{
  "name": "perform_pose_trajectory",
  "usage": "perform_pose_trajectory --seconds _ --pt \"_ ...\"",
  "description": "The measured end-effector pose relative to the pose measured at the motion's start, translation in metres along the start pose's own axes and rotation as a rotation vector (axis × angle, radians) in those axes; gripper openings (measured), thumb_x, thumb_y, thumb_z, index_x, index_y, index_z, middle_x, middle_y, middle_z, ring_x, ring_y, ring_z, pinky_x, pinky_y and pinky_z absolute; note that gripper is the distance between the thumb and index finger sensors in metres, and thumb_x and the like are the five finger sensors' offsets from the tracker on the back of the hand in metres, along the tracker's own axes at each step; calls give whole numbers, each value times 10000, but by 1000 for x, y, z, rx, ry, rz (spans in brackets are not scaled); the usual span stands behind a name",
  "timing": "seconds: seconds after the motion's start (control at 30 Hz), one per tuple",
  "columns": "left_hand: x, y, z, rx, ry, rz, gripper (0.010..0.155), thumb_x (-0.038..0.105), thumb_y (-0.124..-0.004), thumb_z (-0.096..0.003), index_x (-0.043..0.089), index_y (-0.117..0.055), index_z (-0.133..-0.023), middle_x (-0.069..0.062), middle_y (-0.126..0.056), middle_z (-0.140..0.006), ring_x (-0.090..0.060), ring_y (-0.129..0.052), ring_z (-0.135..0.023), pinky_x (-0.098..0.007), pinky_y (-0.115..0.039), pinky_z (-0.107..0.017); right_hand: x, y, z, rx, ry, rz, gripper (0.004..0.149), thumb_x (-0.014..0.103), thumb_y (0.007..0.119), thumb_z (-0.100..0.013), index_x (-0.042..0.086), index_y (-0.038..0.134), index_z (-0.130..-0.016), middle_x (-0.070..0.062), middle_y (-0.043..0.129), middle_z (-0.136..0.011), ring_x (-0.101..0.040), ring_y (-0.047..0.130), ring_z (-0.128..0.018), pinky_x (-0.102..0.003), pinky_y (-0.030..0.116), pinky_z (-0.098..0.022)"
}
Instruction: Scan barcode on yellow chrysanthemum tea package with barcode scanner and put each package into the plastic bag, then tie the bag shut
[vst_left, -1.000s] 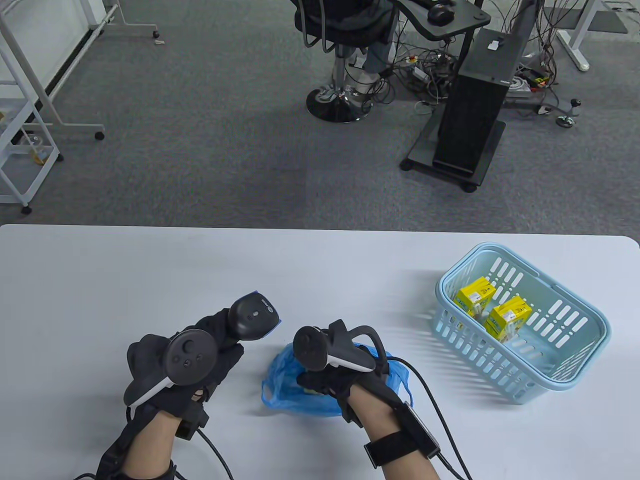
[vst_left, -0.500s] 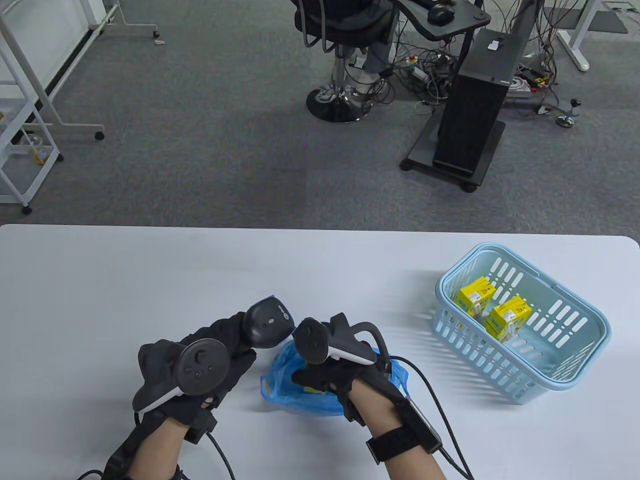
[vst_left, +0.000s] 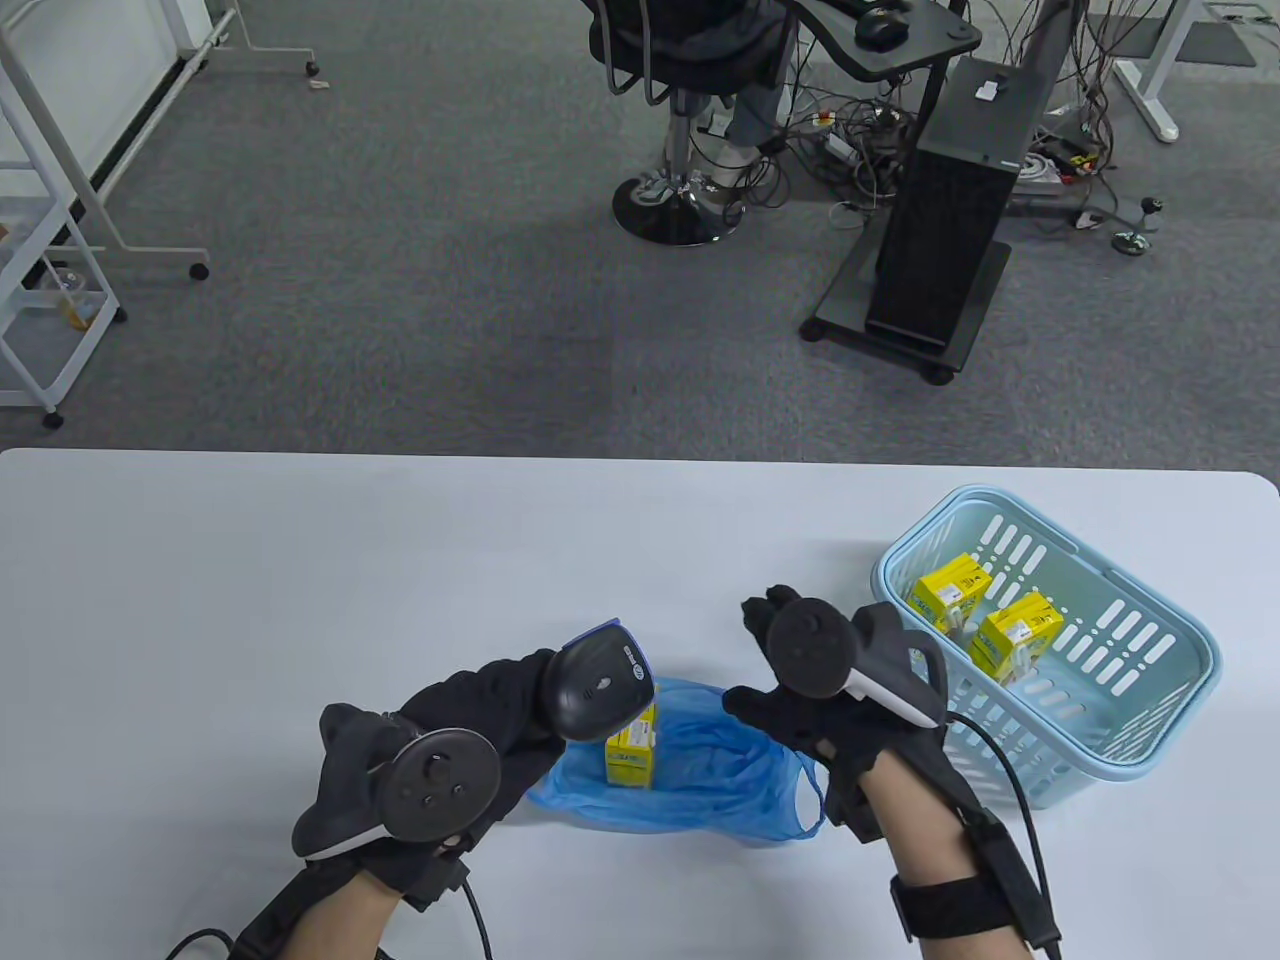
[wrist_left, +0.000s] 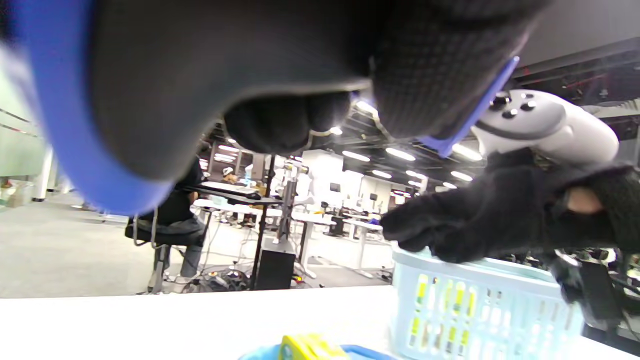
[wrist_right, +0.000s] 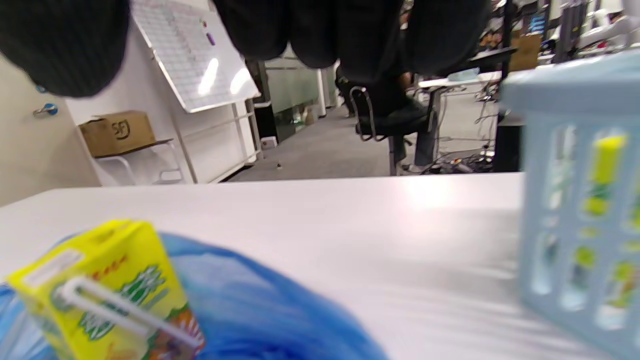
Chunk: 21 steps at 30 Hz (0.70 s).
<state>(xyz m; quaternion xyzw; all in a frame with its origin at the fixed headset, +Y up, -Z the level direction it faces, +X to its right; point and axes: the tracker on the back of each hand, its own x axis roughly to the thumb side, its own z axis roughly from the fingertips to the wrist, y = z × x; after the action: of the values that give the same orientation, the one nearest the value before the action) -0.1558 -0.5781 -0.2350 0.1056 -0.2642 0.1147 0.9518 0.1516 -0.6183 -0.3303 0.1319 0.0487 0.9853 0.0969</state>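
A blue plastic bag lies on the white table with one yellow tea package standing in it. My left hand grips the dark barcode scanner, whose head hangs just above that package. Lifted off the bag, my right hand is empty with relaxed fingers and hovers just left of the light blue basket. Two more yellow packages sit in the basket. The right wrist view shows the bagged package with its straw, on the blue bag.
The basket stands at the table's right side, near the right edge. Beyond the far table edge are grey carpet, an office chair with a seated person, a black computer tower on a cart, and white racks at left.
My right hand let go of the package inside the bag and rose up and right toward the basket. My left hand carried the scanner rightward over the bag.
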Motion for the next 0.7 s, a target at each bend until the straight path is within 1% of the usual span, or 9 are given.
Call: perform_pose_trajectory --seconds 0.17,0.2,0.27,0.4,0.47,0.57,0.6,0.67,0.7 --pt "15 -3 0 -13 -50 -14 614 454 -904 -474 212 -714 -1005 -32 -925 -854 -200 -1048 -630 -420 -873 -466 -31 -40 19 -62 45 -14 964 626 765 -305 141 486 -1089 -166 471 -1109 -404 580 -1012 -628 582 -686" --pt "18 -3 1 -17 -60 -17 613 454 -904 -473 213 -715 -1004 -32 -925 -854 -200 -1049 -629 -420 -873 -467 -43 -52 24 -81 72 0 977 640 759 -298 147 481 -1093 -165 472 -1111 -403 579 -1014 -632 579 -686" --pt "22 -1 1 -19 -75 -21 613 454 -903 -474 215 -714 -1006 -29 -924 -856 -200 -1048 -633 -420 -872 -469 -58 -65 28 -106 101 14 989 654 755 -292 159 473 -1100 -161 484 -1111 -407 583 -1013 -635 582 -684" --pt "29 3 2 -6 -115 16 614 454 -904 -474 215 -713 -1006 -30 -924 -857 -201 -1047 -634 -421 -872 -469 -104 -91 28 -152 223 10 1004 668 755 -285 202 428 -1112 -156 495 -1111 -411 595 -1007 -625 598 -680" --pt "31 4 2 -9 -127 27 613 454 -903 -475 216 -712 -1007 -32 -924 -857 -200 -1047 -635 -420 -872 -470 -123 -94 22 -136 280 21 989 642 779 -289 209 437 -1109 -158 505 -1107 -411 601 -1004 -624 601 -677" --pt "34 4 3 -24 -137 19 614 453 -904 -475 216 -712 -1008 -30 -924 -858 -201 -1046 -638 -421 -872 -473 -151 -92 8 -89 389 91 967 600 801 -298 191 447 -1100 -148 516 -1100 -399 612 -998 -612 609 -677" --pt "34 4 3 -28 -145 19 614 455 -903 -475 217 -712 -1008 -29 -924 -858 -199 -1047 -639 -419 -872 -474 -158 -91 4 -99 417 111 950 580 807 -304 187 457 -1095 -146 524 -1096 -396 617 -996 -606 611 -677" --pt "33 1 1 -35 -151 42 613 454 -903 -475 218 -712 -1007 -29 -923 -859 -199 -1046 -639 -420 -872 -475 -172 -86 -5 -157 474 199 899 538 816 -312 184 507 -1078 -137 557 -1081 -381 640 -985 -591 620 -677" --pt "31 -1 1 -43 -148 50 612 453 -903 -475 218 -712 -1007 -29 -924 -859 -199 -1045 -640 -420 -872 -474 -178 -83 -9 -149 487 234 882 529 816 -315 187 520 -1072 -131 568 -1076 -374 651 -979 -580 630 -676"
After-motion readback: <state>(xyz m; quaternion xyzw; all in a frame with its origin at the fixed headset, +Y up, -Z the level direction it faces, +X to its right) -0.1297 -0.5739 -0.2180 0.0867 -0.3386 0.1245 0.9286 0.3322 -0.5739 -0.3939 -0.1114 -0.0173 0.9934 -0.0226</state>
